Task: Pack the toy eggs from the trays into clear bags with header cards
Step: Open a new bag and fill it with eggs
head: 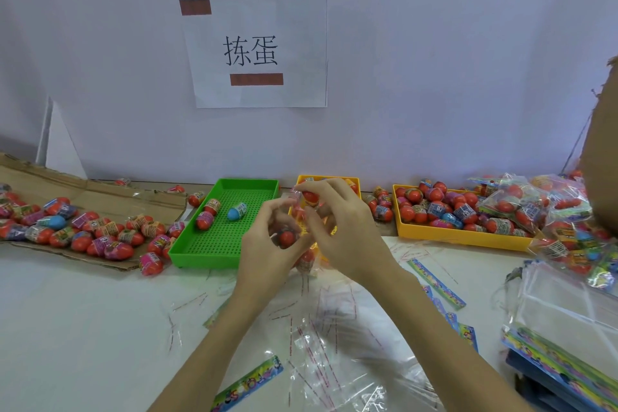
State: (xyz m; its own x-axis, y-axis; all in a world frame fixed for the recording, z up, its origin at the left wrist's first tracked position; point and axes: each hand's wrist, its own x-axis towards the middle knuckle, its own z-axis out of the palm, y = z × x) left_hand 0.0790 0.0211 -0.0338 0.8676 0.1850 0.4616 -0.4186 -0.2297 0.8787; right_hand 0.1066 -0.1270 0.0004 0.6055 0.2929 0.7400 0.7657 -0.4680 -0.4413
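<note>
Both hands are raised together over the white tabletop (83, 328), working at a clear plastic bag (309, 264) held between them. The left hand (267, 244) has its fingers curled around the bag, with a red toy egg (287, 237) showing through the film inside its grip. The right hand (341, 231) pinches a second red toy egg with a printed band (310, 196) between thumb and forefinger at the mouth of the bag, the other fingers bent loosely below. Another banded egg (306, 259) sits lower in the bag.

Behind the hands stands a small yellow plastic tray (354, 181), mostly hidden. To its left a green perforated plastic tray (214, 244) holds two red eggs and one blue egg (236, 211). To the right a larger yellow plastic tray (458, 236) is heaped with red eggs in printed sleeves; the sleeve writing is too small to read. Beside it lies a pile of filled clear bags (535, 204).

On the left a flattened brown cardboard sheet (110, 196) carries many loose eggs. Empty clear bags with red-striped sealing edges (321, 344) are strewn in the foreground, along with colourful printed header cards (247, 385), whose lettering is blurred. A stack of bags and cards (565, 321) sits at the right edge.

On the white wall hangs a sheet of paper (257, 50) printed with the characters 拣蛋, with two brown bars covering other parts.
</note>
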